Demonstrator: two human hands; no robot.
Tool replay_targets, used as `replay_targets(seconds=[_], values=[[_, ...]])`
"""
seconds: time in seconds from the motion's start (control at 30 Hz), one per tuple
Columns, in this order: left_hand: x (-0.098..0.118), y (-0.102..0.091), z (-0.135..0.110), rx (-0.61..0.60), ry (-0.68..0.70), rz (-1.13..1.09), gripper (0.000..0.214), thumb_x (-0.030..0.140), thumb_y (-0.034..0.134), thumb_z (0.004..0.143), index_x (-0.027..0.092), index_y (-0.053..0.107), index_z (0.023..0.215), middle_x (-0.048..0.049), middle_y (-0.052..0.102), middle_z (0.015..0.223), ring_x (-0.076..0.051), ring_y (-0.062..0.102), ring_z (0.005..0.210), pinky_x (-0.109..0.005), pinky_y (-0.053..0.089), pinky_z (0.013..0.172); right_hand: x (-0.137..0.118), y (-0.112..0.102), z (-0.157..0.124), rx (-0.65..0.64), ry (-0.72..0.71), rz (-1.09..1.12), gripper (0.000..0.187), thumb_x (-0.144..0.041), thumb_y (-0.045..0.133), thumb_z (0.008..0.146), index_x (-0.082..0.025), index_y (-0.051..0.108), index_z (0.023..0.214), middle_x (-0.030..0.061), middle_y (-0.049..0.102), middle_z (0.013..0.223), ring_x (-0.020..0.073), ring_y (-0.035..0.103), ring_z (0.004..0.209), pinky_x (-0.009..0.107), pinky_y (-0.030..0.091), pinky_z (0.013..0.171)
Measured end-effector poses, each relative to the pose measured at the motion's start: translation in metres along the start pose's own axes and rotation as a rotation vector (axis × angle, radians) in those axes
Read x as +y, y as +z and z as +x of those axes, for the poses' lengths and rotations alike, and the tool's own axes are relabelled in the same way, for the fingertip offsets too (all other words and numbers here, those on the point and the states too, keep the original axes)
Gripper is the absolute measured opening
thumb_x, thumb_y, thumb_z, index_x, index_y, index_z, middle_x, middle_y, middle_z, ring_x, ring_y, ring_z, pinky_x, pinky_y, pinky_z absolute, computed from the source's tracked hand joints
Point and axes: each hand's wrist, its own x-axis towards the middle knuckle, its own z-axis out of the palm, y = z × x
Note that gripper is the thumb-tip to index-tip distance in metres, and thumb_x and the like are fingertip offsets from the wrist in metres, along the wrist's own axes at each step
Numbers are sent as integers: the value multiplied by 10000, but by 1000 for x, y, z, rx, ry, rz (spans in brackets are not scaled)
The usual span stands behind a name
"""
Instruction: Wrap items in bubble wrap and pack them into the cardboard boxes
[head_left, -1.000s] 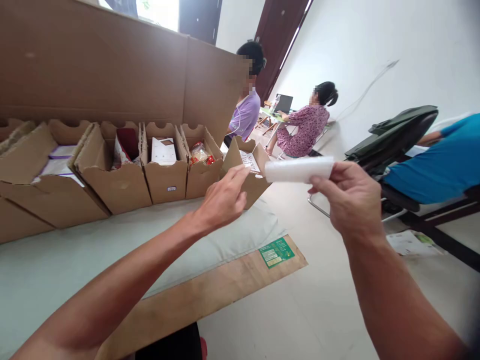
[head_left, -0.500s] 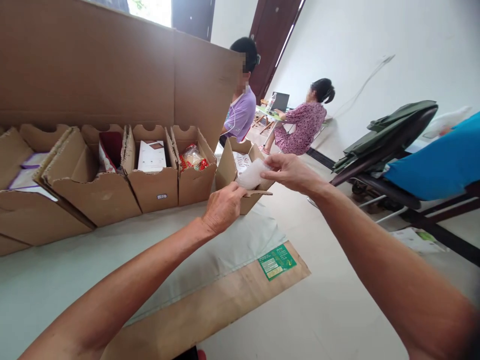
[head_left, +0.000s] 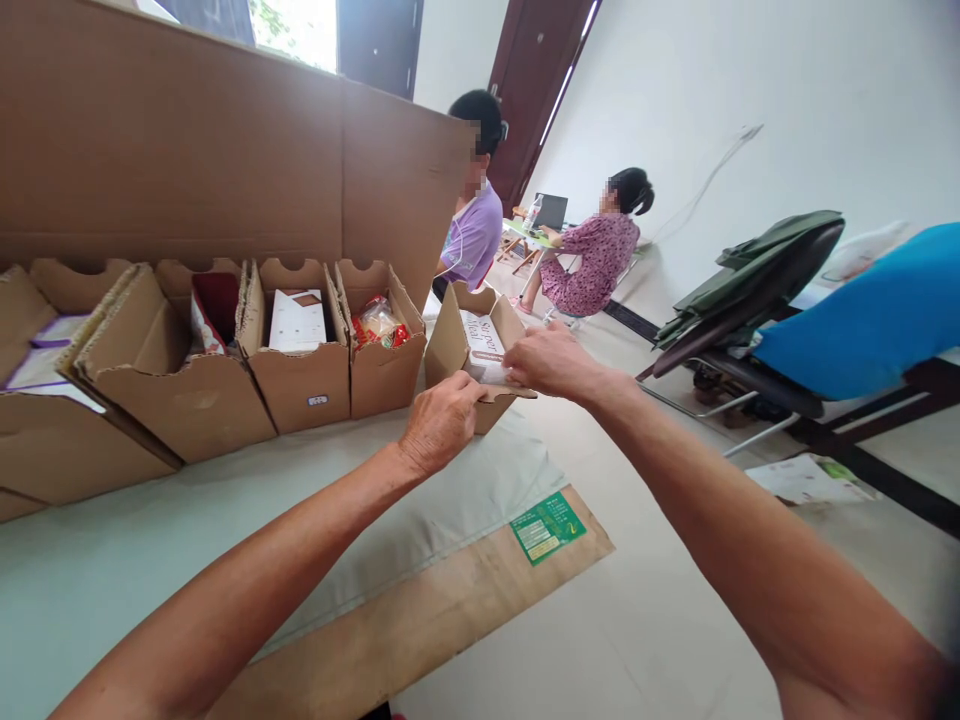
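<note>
Head view: cartons (head_left: 180,410) held purple-edged packs (head_left: 49,352), a white box (head_left: 296,322) and a red-trimmed bag (head_left: 381,324); the left hand (head_left: 441,420) clamped the end carton (head_left: 448,345); inside, a translucent packet (head_left: 489,373) lay by the right hand (head_left: 553,360), its grip unclear.

My left hand (head_left: 442,422) and my right hand (head_left: 553,362) are bare, and both forearms (head_left: 277,568), tapering in shape, are uncovered too.
</note>
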Motion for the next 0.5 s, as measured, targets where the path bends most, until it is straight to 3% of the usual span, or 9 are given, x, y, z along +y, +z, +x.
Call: replay_targets(seconds=[0.2,0.3,0.4,0.5], values=[[-1,1,2,-6,15,12,356,36,468,891,205,720,1077,-65,703,1067,-197,683,962,-293,566,824,-19,-5,15,-55,19,-5,215,-100,594,845,-125,800,903,181,778,933,290,698,924,412,339,874],[-3,3,-6,48,75,-11,398,45,466,886,198,671,1191,-86,688,1183,-207,679,1060,-312,568,902,-17,-11,7,-48,15,9,223,-99,588,846,-140,801,899,170,782,934,295,704,923,410,359,872],[-13,5,-25,191,140,-87,494,86,478,896,167,539,1380,-143,578,1416,-234,585,1290,-351,521,1048,0,-10,-24,198,98,124,257,-171,542,908,-172,796,949,150,785,976,298,699,954,409,403,867],[-28,7,-50,209,59,-160,551,115,498,883,173,480,1430,-157,532,1467,-244,567,1320,-371,521,1060,15,17,-66,549,264,447,268,-276,536,933,-196,779,1013,107,786,1005,273,705,942,394,467,865]])
